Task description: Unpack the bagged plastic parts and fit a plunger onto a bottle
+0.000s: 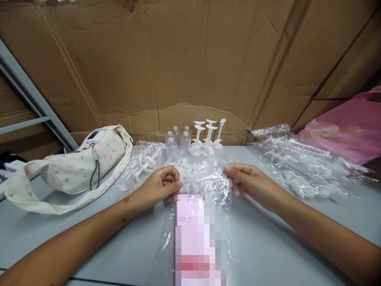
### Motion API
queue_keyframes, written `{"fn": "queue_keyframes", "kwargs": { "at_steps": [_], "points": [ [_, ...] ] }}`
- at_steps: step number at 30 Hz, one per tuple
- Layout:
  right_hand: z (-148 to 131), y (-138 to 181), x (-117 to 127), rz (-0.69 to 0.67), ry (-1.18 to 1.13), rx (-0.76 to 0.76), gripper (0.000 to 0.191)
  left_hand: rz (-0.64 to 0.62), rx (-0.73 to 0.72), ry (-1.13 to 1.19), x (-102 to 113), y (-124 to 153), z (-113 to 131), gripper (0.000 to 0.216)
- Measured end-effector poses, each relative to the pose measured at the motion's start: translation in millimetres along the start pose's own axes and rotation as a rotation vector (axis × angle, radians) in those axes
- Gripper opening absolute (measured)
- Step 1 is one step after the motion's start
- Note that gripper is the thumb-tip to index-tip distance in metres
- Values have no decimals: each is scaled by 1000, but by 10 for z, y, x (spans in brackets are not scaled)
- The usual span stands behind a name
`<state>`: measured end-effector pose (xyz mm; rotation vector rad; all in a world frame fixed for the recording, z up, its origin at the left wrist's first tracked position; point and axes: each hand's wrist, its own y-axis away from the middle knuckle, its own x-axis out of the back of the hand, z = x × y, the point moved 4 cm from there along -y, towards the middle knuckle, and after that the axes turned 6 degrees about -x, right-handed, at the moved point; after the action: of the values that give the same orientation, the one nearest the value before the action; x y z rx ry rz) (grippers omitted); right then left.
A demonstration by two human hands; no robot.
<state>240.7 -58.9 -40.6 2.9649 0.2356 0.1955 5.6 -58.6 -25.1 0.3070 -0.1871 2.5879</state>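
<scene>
A clear plastic bag (222, 198) lies spread between my hands, its near part over a phone (190, 208) with a lit pink-white screen. My left hand (165, 182) has thumb and fingers closed at the bag's left edge. On the other side, my right hand (247, 182) pinches the bag between thumb and forefinger. Small white plastic parts (189, 174) are bunched just beyond the phone; whether they are inside the bag I cannot tell. Behind them stand several clear ribbed bottles (172, 150) and several white plunger-like pieces (209, 141) on round bases.
At left, a flowered cloth bag (80, 167) with its strap lies on the grey table (268, 246). Beside it is a clear bag with a white syringe-like piece (145, 163). More bagged white parts (312, 171) and a pink plastic bag (342, 123) lie right. Cardboard (178, 59) stands behind.
</scene>
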Motion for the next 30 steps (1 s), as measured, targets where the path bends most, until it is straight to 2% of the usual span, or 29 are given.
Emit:
{"fn": "queue_keyframes", "kwargs": {
  "at_steps": [8,10,16,22,30],
  "points": [
    [21,73,-191,-237,97,-50,40,94,-39,11,28,-22,-12,22],
    [18,72,-195,-227,97,-34,40,98,-36,24,11,-10,-9,22],
    [19,31,-127,-75,67,11,34,43,-47,18,-22,13,-10,21],
    [-21,53,-107,-41,53,28,32,102,-96,-25,32,18,51,20],
    [-11,63,-197,-120,124,67,34,106,-93,-63,47,11,53,20]
  ]
}}
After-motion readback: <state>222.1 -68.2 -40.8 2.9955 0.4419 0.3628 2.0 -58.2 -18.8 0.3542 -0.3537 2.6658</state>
